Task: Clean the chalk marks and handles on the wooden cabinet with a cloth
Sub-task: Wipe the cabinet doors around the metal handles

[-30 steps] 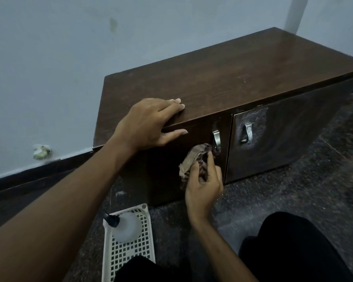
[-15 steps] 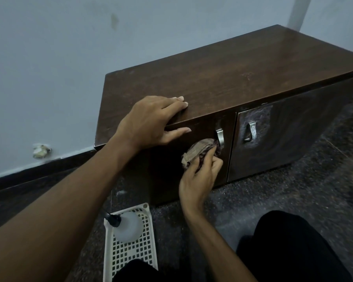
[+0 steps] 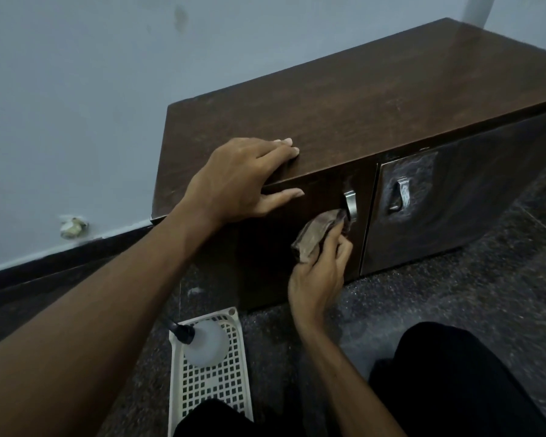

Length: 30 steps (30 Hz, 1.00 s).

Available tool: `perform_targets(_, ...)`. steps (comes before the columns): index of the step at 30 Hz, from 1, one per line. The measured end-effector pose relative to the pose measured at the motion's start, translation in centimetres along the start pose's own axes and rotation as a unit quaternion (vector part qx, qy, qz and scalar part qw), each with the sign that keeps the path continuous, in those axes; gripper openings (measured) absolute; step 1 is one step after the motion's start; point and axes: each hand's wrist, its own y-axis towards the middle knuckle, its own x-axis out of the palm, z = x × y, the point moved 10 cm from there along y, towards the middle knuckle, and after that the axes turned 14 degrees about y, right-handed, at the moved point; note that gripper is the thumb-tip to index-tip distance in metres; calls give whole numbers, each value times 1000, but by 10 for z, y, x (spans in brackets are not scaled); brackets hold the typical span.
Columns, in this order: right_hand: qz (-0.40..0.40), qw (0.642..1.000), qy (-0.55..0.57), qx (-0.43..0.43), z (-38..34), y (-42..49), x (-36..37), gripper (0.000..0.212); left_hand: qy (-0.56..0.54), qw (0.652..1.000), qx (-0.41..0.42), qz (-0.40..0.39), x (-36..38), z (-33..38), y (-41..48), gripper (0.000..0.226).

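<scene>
Left hand (image 3: 234,181): lying flat, fingers straight, on cabinet (image 3: 375,99) top edge.
Right hand (image 3: 320,272): pinching cloth (image 3: 316,234) against left handle (image 3: 350,205).

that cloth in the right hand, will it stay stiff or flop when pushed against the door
Likely floppy: the cloth is crumpled into folds in the right hand. Probably light, since a few fingers hold it. It should bunch up against the metal handle rather than slide flat.

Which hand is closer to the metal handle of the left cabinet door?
Right. The right hand holds the cloth just below the handle; the left hand rests on the top edge of the cabinet, farther left.
</scene>
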Motion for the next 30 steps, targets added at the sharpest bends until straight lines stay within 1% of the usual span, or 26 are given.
perform_targets(2, 11, 1000, 7, 19, 4, -3, -1, 62, -2, 1000, 2, 2, -1, 1, 0, 61)
perform_targets(4, 20, 998, 46, 35, -1, -2, 0, 58, -2, 1000, 1, 1, -1, 1, 0, 61)
perform_targets(6, 9, 994, 98, 38, -13, 0, 2, 57, -5, 1000, 1, -2, -1, 2, 0, 61)
perform_targets(8, -16, 991, 132, -14, -39, 1, 2, 55, -7, 1000, -1, -4, -2, 1, 1, 62)
perform_targets(10, -6, 987, 139, -77, -63, 0, -8, 52, -6, 1000, -1, -2, -3, 2, 1, 61)
perform_targets(13, 73, 984, 122, -106, -69, 11, -38, 53, -4, 1000, -4, -1, -3, 1, 0, 60)
perform_targets(14, 79, 985, 109, -108, -65, 18, -45, 56, -2, 1000, -4, 0, -3, 1, 0, 60)
perform_targets(16, 58, 989, 55, -121, -60, 32, -47, 64, 1, 1000, 0, -2, -3, 2, 0, 59)
perform_targets(18, 31, 987, -21, -157, -59, 39, -42, 64, 1, 1000, 1, -4, -3, 2, 0, 59)
perform_targets(19, 25, 981, -37, -188, -59, 41, -40, 61, 1, 1000, 1, -3, -2, 2, 0, 59)
perform_targets(20, 24, 976, -39, -214, -57, 42, -40, 58, 1, 1000, 1, -1, -2, 1, 0, 59)
perform_targets(22, 41, 970, -13, -238, -48, 41, -44, 49, 1, 1000, 2, 5, -2, 1, 0, 58)
perform_targets(25, 76, 970, 18, -229, -25, 37, -52, 39, 2, 1000, 6, 7, -2, 1, 0, 58)
perform_targets(27, 85, 979, 29, -184, 0, 38, -56, 34, 2, 1000, 7, 6, -2, 1, 0, 59)
perform_targets(29, 77, 985, 75, -133, 20, 41, -57, 26, 1, 1000, 7, 3, -2, 1, 0, 59)
perform_targets(30, 77, 984, 83, -134, 21, 41, -58, 25, 0, 1000, 6, 1, -2, 1, 0, 59)
